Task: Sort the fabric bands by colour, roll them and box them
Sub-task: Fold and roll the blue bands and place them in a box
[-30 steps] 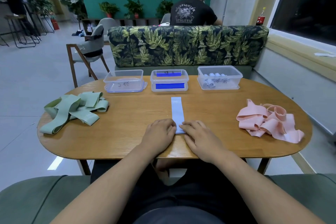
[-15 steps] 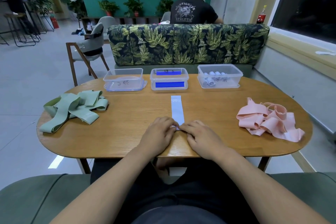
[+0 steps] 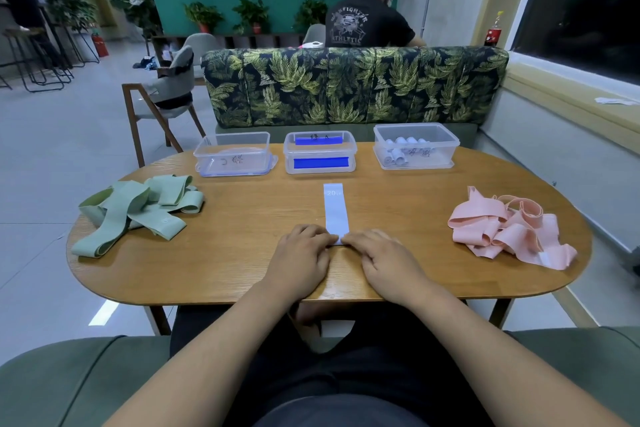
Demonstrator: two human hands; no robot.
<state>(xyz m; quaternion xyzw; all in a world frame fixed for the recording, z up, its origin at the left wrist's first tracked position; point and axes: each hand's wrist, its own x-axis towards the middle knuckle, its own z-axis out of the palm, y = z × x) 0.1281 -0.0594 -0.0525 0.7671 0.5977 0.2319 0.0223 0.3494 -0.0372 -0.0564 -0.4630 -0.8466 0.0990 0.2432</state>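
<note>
- Two bare hands meet at the near end of a pale blue fabric band [image 3: 336,211] lying flat on the oval wooden table [image 3: 242,253]. The left hand [image 3: 301,253] and right hand [image 3: 384,256] sit side by side, their fingertips almost touching.
- Both sets of fingers curl down onto the band's near edge and pinch what looks like the first turn of a roll. The knuckles hide how tight that turn is.
- The band's long axis runs straight away from the person, from the fingers toward the lidded clear plastic box with blue strips [image 3: 320,156]. Its far end lies free, short of that box.
- Rolling looks to call for a push directly forward along that axis, with both hands equally near.
- An open clear plastic box of pale rolled bands [image 3: 415,149] stands beyond and to the right. It is the likely destination, and the right hand is closer to it.
- Loose heaps of green fabric bands [image 3: 138,208] and pink fabric bands [image 3: 505,229] lie well apart at either end of the table.
</note>
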